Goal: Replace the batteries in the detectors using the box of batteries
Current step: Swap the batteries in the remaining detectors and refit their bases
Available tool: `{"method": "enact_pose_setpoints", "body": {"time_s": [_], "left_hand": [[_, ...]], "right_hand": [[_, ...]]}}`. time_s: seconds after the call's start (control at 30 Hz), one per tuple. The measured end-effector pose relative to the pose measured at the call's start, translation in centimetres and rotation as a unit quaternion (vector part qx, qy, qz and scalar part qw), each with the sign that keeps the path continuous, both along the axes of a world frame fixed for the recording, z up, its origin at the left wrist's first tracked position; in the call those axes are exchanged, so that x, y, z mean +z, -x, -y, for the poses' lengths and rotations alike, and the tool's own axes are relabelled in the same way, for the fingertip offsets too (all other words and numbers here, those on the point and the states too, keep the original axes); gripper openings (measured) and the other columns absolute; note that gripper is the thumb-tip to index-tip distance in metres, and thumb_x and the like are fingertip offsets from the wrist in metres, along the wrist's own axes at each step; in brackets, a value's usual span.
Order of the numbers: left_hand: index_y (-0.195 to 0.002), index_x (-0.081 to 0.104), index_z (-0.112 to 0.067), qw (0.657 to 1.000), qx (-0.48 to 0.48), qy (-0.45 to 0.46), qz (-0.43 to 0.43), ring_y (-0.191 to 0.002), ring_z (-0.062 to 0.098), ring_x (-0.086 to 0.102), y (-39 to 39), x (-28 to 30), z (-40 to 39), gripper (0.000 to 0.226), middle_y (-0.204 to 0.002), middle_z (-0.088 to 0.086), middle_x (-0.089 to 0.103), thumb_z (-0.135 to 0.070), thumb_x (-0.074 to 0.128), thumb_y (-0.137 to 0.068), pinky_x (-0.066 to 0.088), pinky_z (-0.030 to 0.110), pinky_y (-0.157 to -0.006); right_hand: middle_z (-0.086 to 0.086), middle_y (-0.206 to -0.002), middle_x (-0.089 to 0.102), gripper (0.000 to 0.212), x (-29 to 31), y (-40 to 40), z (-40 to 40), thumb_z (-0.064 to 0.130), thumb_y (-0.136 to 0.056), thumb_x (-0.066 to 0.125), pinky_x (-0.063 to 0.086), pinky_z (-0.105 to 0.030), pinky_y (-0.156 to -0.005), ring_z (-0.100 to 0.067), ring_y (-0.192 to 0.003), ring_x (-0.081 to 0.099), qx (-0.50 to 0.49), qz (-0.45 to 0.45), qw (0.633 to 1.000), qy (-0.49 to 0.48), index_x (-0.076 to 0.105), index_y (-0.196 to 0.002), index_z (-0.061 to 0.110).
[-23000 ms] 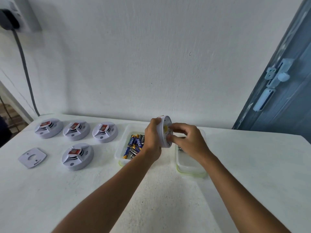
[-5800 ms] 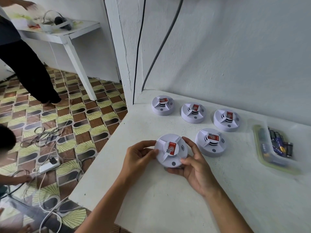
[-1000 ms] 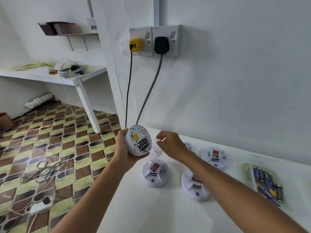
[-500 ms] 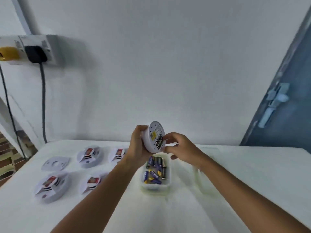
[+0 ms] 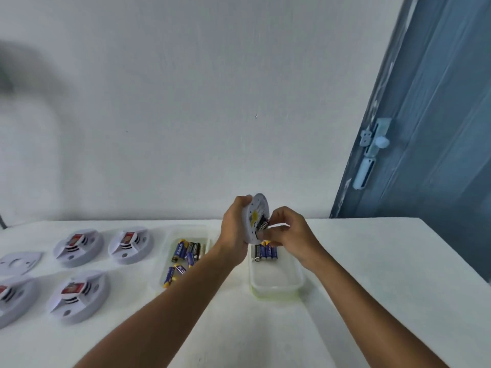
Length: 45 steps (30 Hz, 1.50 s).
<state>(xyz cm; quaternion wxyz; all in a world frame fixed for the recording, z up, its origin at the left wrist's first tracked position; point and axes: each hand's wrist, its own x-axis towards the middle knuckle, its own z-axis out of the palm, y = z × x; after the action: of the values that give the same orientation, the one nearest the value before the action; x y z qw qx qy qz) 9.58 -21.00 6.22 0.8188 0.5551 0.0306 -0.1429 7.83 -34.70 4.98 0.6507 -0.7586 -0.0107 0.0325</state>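
My left hand point(image 5: 233, 229) grips a white round detector point(image 5: 255, 216) on edge, its back with a yellow label facing right. My right hand point(image 5: 288, 231) pinches a dark battery point(image 5: 262, 223) at the detector's open compartment. Below the hands stands a clear box point(image 5: 276, 281) with several blue batteries point(image 5: 265, 253) at its far end. A second clear box point(image 5: 162, 264) to the left holds several loose batteries point(image 5: 187, 254).
Several more white detectors with red labels lie at the left on the white table point(image 5: 372, 261), the nearest one point(image 5: 79, 294) beside another point(image 5: 130, 247). A flat white mounting plate point(image 5: 18, 262) lies at the far left. A blue door point(image 5: 430, 128) stands to the right.
The view has swung right and both hands have carried the detector over the right-hand box. My right hand's fingers have closed on a battery at the compartment.
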Motion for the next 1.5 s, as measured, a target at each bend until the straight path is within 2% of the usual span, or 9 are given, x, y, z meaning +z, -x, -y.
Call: {"method": "enact_pose_setpoints", "body": {"time_s": [0.37, 0.57, 0.77, 0.87, 1.0, 1.13, 1.23, 1.33, 1.5], "left_hand": [[-0.124, 0.056, -0.012, 0.997, 0.063, -0.009, -0.034, -0.099, 0.030, 0.060, -0.3, -0.9, -0.5, 0.073, -0.117, 0.022, 0.058, -0.050, 0.062, -0.062, 0.052, 0.040, -0.075], [-0.129, 0.054, -0.008, 0.995, 0.079, 0.026, -0.060, -0.092, 0.019, 0.060, -1.1, -1.6, -1.9, 0.044, -0.113, 0.012, 0.058, -0.033, 0.049, -0.093, 0.057, 0.022, -0.063], [-0.126, 0.056, -0.010, 0.993, 0.088, 0.025, -0.075, -0.092, 0.019, 0.060, -0.9, -1.8, -2.3, 0.045, -0.113, 0.012, 0.057, -0.037, 0.052, -0.090, 0.056, 0.023, -0.062], [-0.115, 0.059, -0.008, 0.992, 0.087, 0.031, -0.088, -0.091, 0.020, 0.059, -0.8, -1.7, -2.3, 0.034, -0.108, 0.011, 0.057, -0.032, 0.048, -0.094, 0.053, 0.028, -0.074], [-0.114, 0.064, -0.013, 0.993, 0.094, -0.002, -0.073, -0.104, 0.027, 0.060, -1.1, -2.2, -2.4, 0.034, -0.113, 0.013, 0.063, -0.035, 0.048, -0.094, 0.045, 0.042, -0.100], [-0.116, 0.062, -0.015, 0.994, 0.089, 0.003, -0.065, -0.098, 0.025, 0.060, -0.8, -2.3, -2.8, 0.034, -0.109, 0.011, 0.062, -0.037, 0.046, -0.095, 0.048, 0.039, -0.091], [-0.118, 0.061, -0.015, 0.993, 0.092, 0.008, -0.070, -0.097, 0.025, 0.060, -0.7, -2.4, -3.1, 0.036, -0.109, 0.012, 0.062, -0.038, 0.047, -0.094, 0.048, 0.037, -0.085], [-0.117, 0.062, -0.016, 0.993, 0.100, 0.007, -0.069, -0.096, 0.025, 0.060, -0.6, -2.5, -3.1, 0.035, -0.109, 0.012, 0.063, -0.039, 0.047, -0.094, 0.048, 0.038, -0.085], [-0.113, 0.063, -0.017, 0.992, 0.096, 0.008, -0.079, -0.100, 0.027, 0.060, -0.4, -2.6, -3.3, 0.034, -0.113, 0.014, 0.063, -0.040, 0.049, -0.092, 0.046, 0.042, -0.095]], "right_hand": [[-0.006, -0.075, 0.064, 0.018, 0.2, -0.9, -1.8, 0.000, -0.079, 0.074, 0.058, -0.036, -0.062, -0.020, -0.065, 0.065, -0.073, 0.070, 0.994, -0.035, 0.058, -0.082, 0.006], [-0.006, -0.079, 0.063, 0.014, -0.9, -3.1, -0.4, 0.010, -0.076, 0.077, 0.047, -0.025, -0.058, -0.020, -0.065, 0.059, -0.082, 0.079, 0.958, 0.263, 0.063, -0.080, 0.008], [-0.004, -0.072, 0.040, 0.031, -1.2, -4.1, -1.3, -0.008, -0.080, 0.059, 0.041, -0.026, -0.062, -0.028, -0.086, 0.061, 0.005, -0.016, 0.826, 0.563, 0.037, -0.067, 0.010], [-0.013, -0.103, 0.060, 0.015, -1.4, -4.3, -2.0, -0.011, -0.082, 0.055, 0.044, -0.028, -0.070, -0.029, -0.100, 0.064, 0.043, -0.012, 0.793, 0.608, 0.055, -0.086, 0.004], [-0.017, -0.117, 0.059, 0.022, -2.2, -4.3, -2.5, -0.008, -0.088, 0.049, 0.048, -0.030, -0.076, -0.031, -0.105, 0.062, 0.062, -0.025, 0.798, 0.598, 0.057, -0.108, -0.001], [-0.008, -0.082, 0.051, 0.025, -2.1, -5.4, -2.0, -0.005, -0.089, 0.048, 0.039, -0.023, -0.051, -0.022, -0.070, 0.057, 0.059, -0.073, 0.831, 0.549, 0.038, -0.070, 0.010], [-0.003, -0.069, 0.042, 0.016, -1.8, -5.7, -1.5, 0.006, -0.089, 0.055, 0.046, -0.030, -0.066, -0.025, -0.072, 0.051, 0.057, -0.083, 0.843, 0.528, 0.047, -0.075, 0.009], [-0.009, -0.085, 0.058, 0.022, -1.8, -6.0, -1.1, 0.002, -0.085, 0.058, 0.047, -0.030, -0.070, -0.025, -0.078, 0.054, 0.068, -0.080, 0.840, 0.533, 0.061, -0.107, 0.000], [-0.015, -0.112, 0.065, 0.034, -1.8, -5.6, -1.3, 0.006, -0.080, 0.072, 0.050, -0.030, -0.068, -0.023, -0.081, 0.059, 0.089, -0.092, 0.835, 0.536, 0.062, -0.113, 0.000]]}}
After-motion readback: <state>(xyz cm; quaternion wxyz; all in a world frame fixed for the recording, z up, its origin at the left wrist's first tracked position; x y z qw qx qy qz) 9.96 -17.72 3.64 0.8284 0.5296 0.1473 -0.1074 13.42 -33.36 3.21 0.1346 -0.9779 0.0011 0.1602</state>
